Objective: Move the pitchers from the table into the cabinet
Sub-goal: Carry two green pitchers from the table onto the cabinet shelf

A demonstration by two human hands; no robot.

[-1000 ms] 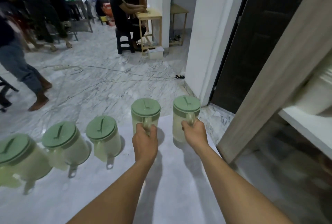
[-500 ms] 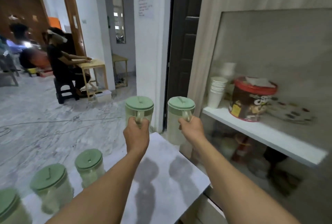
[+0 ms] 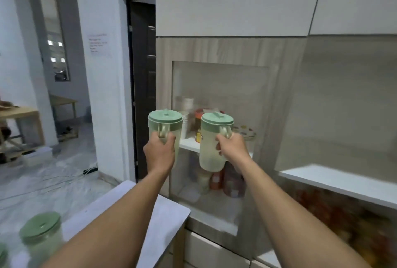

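Two pitchers are up off the table now, one in each of my hands, where a second ago both were standing on the tabletop with my fingers only just wrapped round their handles. My left hand (image 3: 160, 153) is clamped on the handle of the left pitcher (image 3: 165, 125), and my right hand (image 3: 232, 147) is closed round the handle of the right pitcher (image 3: 214, 142). The two hands are apart, side by side, at about the same height.

The view has swung too: the floor and the row of pitchers are gone from ahead of me, and the cabinet (image 3: 219, 53) now fills the space beyond my hands. Its white shelf (image 3: 190, 145) lies just past the two pitchers, with a stack of cups (image 3: 185, 125) and a red-lidded tub (image 3: 206, 113) showing between them.

So I judge the carry is nearly done and the set-down comes next. That shelf looks crowded, so finding room may be the hard part. Below my left forearm, one more pitcher (image 3: 41, 237) waits on the table (image 3: 165, 214), with the edge of another lid at the frame corner.
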